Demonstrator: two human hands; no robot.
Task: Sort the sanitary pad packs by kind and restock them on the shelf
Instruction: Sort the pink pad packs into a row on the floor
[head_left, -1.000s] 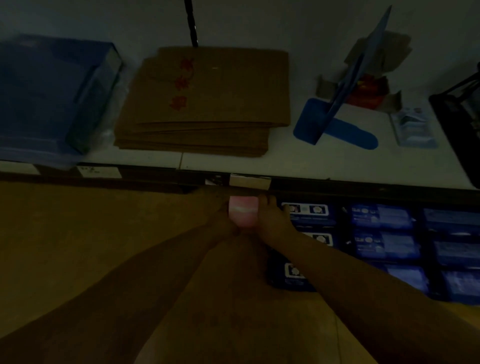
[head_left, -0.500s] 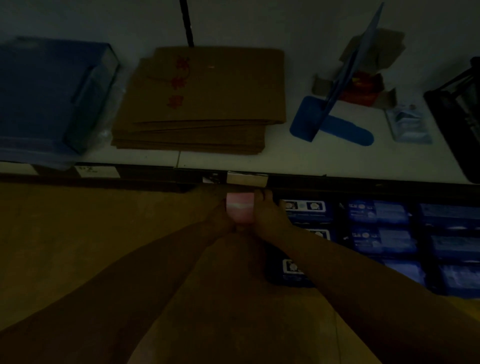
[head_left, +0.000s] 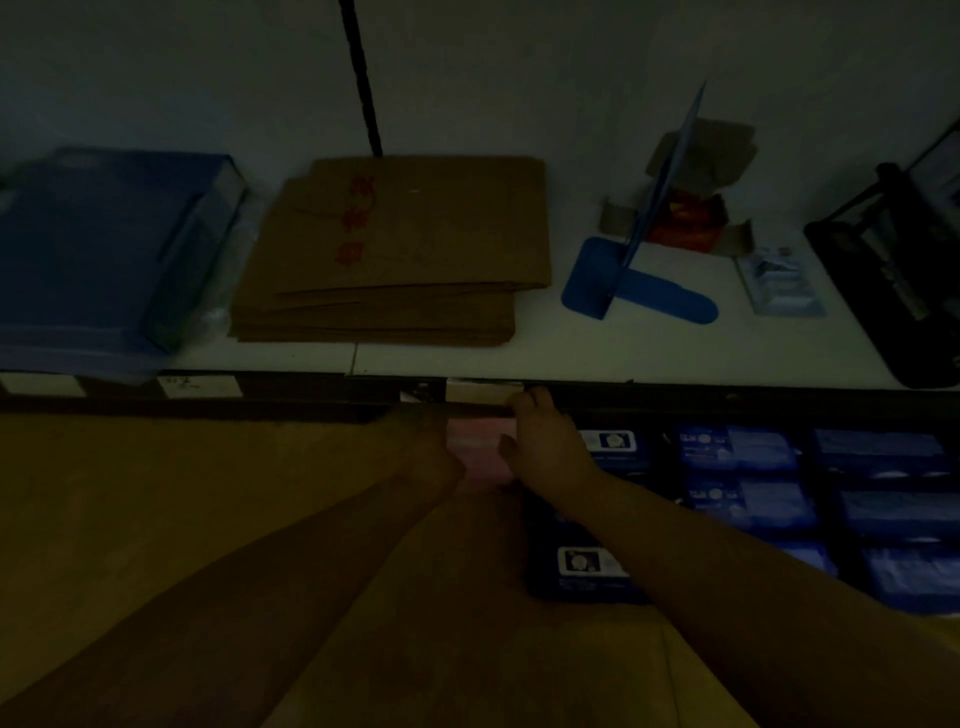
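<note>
The whole view is very dim. The pink soft-wrapped pad pack sits between the two hands, just under the dark front rail of the white upper shelf board. The rail's shadow hides its far end and both hands cover its sides, so only a pale strip shows and no print can be read.

The left hand lies against the pack's left side. Its fingers vanish into the dark under the rail, so its hold cannot be made out. The right hand grips the pack from the right, thumb on the near edge and fingertips curled up at the rail.

The right forearm crosses the nearest of the dark blue rectangular pad packs, which lie in rows on the lower level to the right. Their labels are too blurred to read. A black wire basket is cut off at the right edge, and a blue box at the left.

Compared with a second ago, the pack is further in under the rail and dimmer. The right fingertips, then just below the rail, now overlap its front.
</note>
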